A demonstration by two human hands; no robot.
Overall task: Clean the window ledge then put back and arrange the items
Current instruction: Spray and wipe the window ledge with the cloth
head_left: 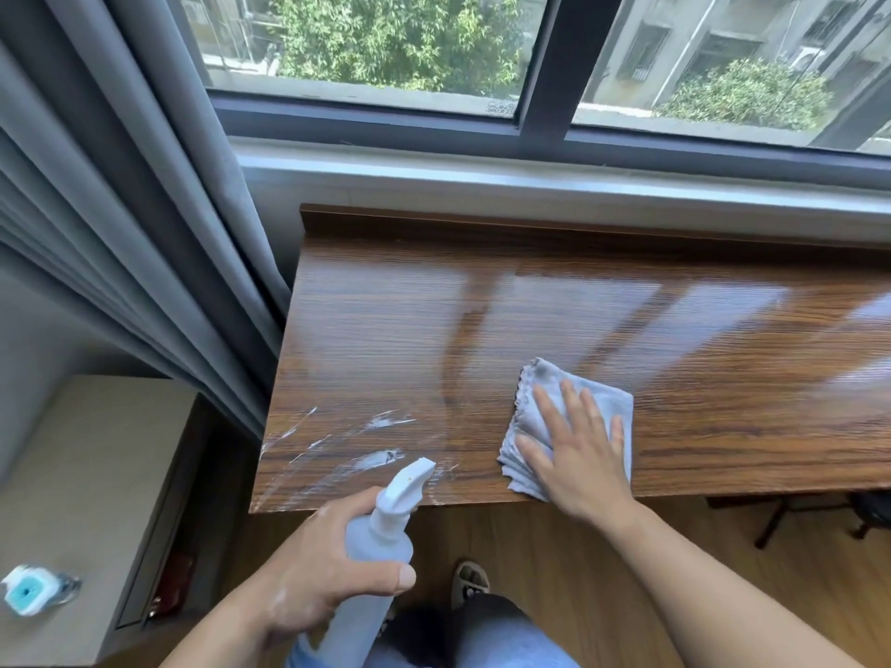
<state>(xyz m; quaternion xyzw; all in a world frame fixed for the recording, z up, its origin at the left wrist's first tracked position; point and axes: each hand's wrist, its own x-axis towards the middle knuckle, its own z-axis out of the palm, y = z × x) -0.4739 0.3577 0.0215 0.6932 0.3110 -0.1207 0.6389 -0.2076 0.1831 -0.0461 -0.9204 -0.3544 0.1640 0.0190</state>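
Note:
A glossy brown wooden ledge (627,330) runs under the window. White foamy spray streaks (381,421) lie on its near left corner. My left hand (318,571) grips a translucent white spray bottle (381,547), its nozzle pointing up and right at the ledge's front edge. My right hand (578,455) lies flat, fingers spread, pressing a folded grey cloth (602,402) onto the ledge near its front edge. The cloth's near part is hidden under the hand.
Grey curtains (144,233) hang at the left beside the ledge. A beige cabinet top (96,474) stands lower left with a small blue-and-white bottle (29,590) on it. Below the ledge are wooden floor, my knee and a sandalled foot (470,578). Dark window frame (545,89) behind.

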